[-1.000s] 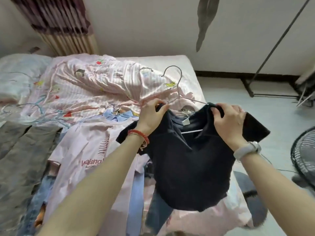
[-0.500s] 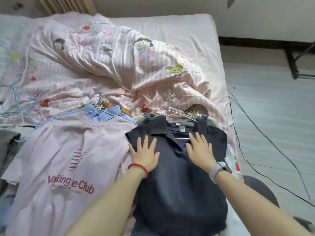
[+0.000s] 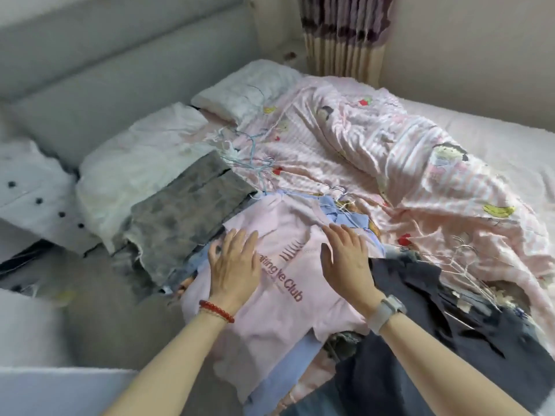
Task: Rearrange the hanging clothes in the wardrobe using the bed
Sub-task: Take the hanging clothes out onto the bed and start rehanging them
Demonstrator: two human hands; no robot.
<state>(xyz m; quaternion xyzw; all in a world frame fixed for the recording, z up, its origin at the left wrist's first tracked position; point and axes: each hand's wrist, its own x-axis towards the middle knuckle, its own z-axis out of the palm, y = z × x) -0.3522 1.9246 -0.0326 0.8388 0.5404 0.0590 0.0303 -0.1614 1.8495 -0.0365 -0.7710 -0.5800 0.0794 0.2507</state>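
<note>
I see my two hands laid flat on one pale pink cotton T-shirt with dark red lettering (image 3: 279, 283), which lies on the bed (image 3: 495, 145) near its front edge. My left hand (image 3: 234, 262), with a red bead bracelet (image 3: 216, 310) at the wrist, rests on the shirt's left side, fingers straight and spread, gripping nothing. My right hand (image 3: 348, 259), with a pale grey wristwatch (image 3: 387, 310), rests on the shirt's right side, fingers likewise straight and released. The shirt's long axis runs from the front edge of the bed toward the far side, neckline pointing away from me, hem nearest me.

Under the pink shirt I count one light blue garment (image 3: 285, 373), showing at the collar and again at the hem. Just to the right lies one dark navy top (image 3: 450, 319), touching the pink shirt's right edge and partly under my right forearm. To the left lies one folded pair of mottled grey trousers (image 3: 186, 223), its long axis running diagonally toward the headboard end. A tangle of thin wire hangers (image 3: 468, 265) shows at the navy top's far end; I cannot count them. More wire hangers (image 3: 240, 145), pale blue and white, lie beyond the trousers.

One crumpled pink striped quilt with cartoon prints (image 3: 390, 151) covers the far half of the bed. Two white pillows (image 3: 141, 166) sit along the grey padded headboard (image 3: 120, 64). One white garment with dark buttons (image 3: 33, 190) lies at the left edge.
</note>
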